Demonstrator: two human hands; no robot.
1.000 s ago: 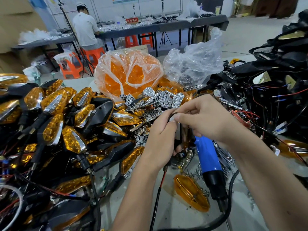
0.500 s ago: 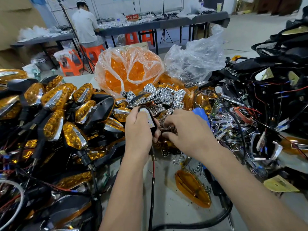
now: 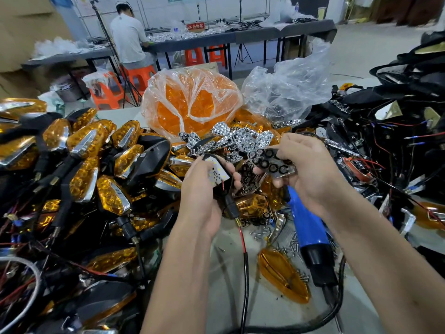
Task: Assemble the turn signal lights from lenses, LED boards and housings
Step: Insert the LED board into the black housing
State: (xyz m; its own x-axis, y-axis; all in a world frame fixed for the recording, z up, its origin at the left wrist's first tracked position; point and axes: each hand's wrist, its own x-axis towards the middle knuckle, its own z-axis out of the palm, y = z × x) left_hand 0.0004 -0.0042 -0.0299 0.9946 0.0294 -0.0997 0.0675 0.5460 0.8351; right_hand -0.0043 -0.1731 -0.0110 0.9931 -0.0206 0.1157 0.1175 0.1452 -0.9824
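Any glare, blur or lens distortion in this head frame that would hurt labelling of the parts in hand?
Head view: centre sharp, the white LED board in the left hand and the chrome reflector plate in the right hand are readable; glare on the orange lens bag; wide-angle bending and softness at the edges.

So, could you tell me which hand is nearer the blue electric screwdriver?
Right. The right hand hovers just above the blue electric screwdriver; the left hand is further left.

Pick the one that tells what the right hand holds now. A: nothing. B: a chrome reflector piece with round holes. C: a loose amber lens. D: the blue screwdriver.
B: the right hand pinches a chrome reflector piece with round holes, while the blue screwdriver and the loose amber lens lie on the table.
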